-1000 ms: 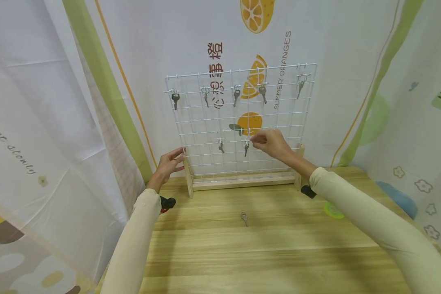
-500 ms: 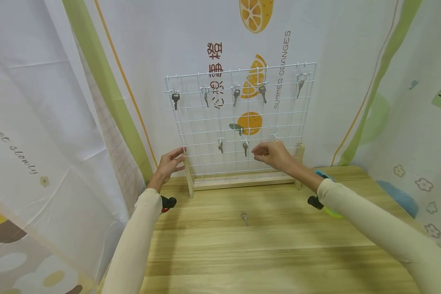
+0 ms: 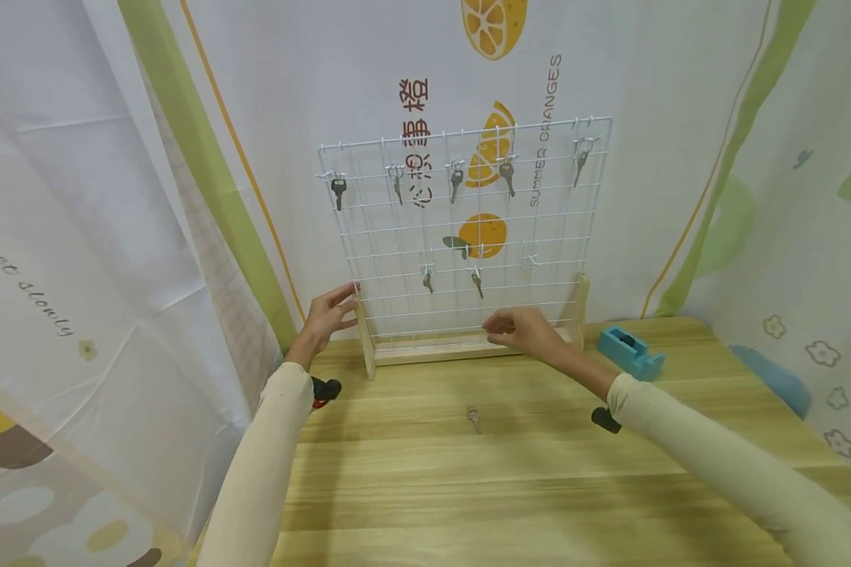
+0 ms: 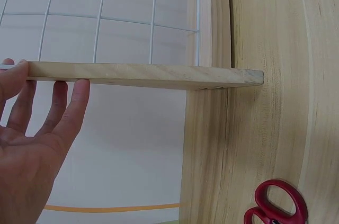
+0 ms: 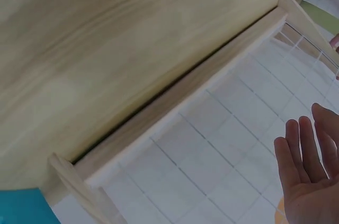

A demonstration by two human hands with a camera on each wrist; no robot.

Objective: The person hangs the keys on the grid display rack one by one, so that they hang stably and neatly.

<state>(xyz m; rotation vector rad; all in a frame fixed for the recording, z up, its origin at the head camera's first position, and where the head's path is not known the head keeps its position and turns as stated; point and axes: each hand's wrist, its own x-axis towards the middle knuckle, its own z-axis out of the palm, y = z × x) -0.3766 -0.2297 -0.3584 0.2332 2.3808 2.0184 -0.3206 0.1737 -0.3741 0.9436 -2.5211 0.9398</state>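
A white wire grid rack [image 3: 468,230] in a wooden stand stands at the back of the table. My left hand [image 3: 326,316] holds its left wooden post [image 4: 143,71], thumb on one side and fingertips against the other. My right hand [image 3: 521,331], fingers loosely bent and holding nothing, is in front of the rack's lower right part. Two keys hang on the lower hooks, one of them a key [image 3: 477,283] near the middle; a bare hook [image 3: 531,261] is to their right. Several keys, such as a black-headed key [image 3: 338,191], hang along the upper row. Another key [image 3: 473,419] lies on the table.
A blue tape dispenser [image 3: 627,351] sits right of the rack, beyond my right forearm. Red-handled scissors [image 4: 280,203] lie by the left post. The table [image 3: 432,496] extends toward me, and a printed curtain [image 3: 276,118] hangs behind the rack.
My right hand has moved down from beside the middle lower key to near the stand's base bar, uncovering the bare hook and the tape dispenser. My left hand stays on the post.
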